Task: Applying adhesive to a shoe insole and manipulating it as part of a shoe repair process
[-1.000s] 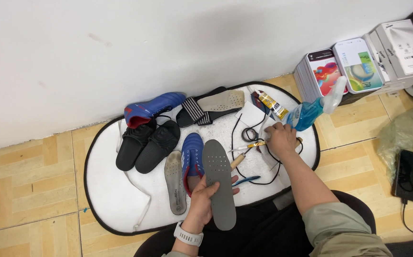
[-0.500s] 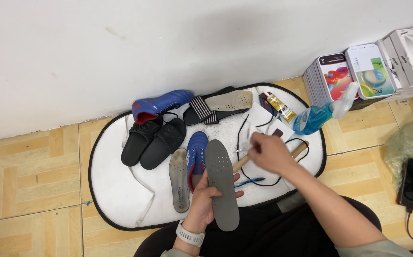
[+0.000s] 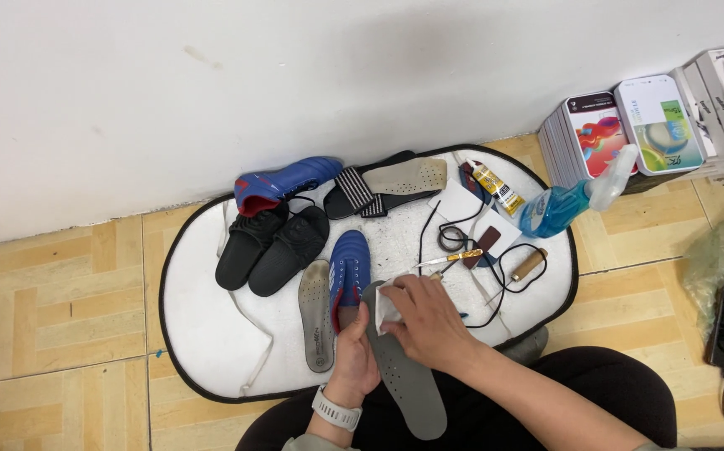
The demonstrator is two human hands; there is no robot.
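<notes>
We see the left hand (image 3: pixel 354 355) gripping the grey insole (image 3: pixel 404 380) at six o'clock on the white mat (image 3: pixel 203 351). The right hand (image 3: pixel 425 321) presses a white cloth (image 3: pixel 389 302) onto its upper end. The second insole (image 3: pixel 316 313), at nine o'clock of the blue shoe (image 3: pixel 348 271), lies untouched.

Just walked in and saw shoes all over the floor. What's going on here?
A person sits on the floor at a white oval mat. Their left hand steadies a grey insole while the right hand presses a small white cloth or wipe onto its upper end. Beside it lie a blue shoe and a second grey insole. Black slippers, a blue spray bottle, a glue tube and cords lie further back.
</notes>
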